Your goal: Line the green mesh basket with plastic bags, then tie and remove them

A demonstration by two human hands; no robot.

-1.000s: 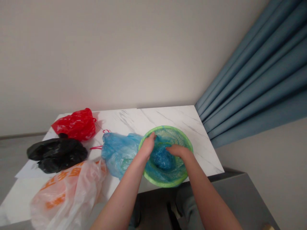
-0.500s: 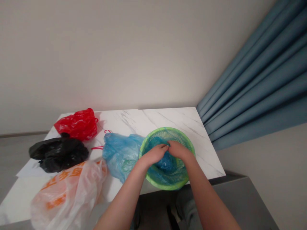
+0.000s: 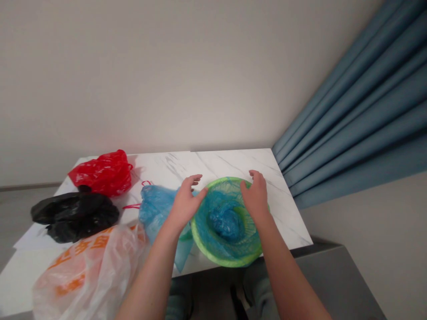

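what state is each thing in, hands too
basket, upright, lined
liner, bunched in the middle
blue bag, wrinkled, partly hidden
red bag, crumpled
black bag, crumpled
white bag, puffed up, contents unclear
curtain, hanging in folds
left hand, open
right hand, open

Basket (image 3: 230,261): on tabletop (image 3: 283,200), between left hand (image 3: 188,200) and right hand (image 3: 255,194), mostly nearer the wearer
Plastic liner (image 3: 227,222): in basket
Drawstring bag (image 3: 153,206): just left of left hand, partly under its wrist
Rear bag (image 3: 103,173): farther left
Middle bag (image 3: 76,215): before rear bag
Carrier bag (image 3: 90,273): left, nearest wearer
Curtain (image 3: 360,115): right of right hand
Wall (image 3: 200,89): behind both
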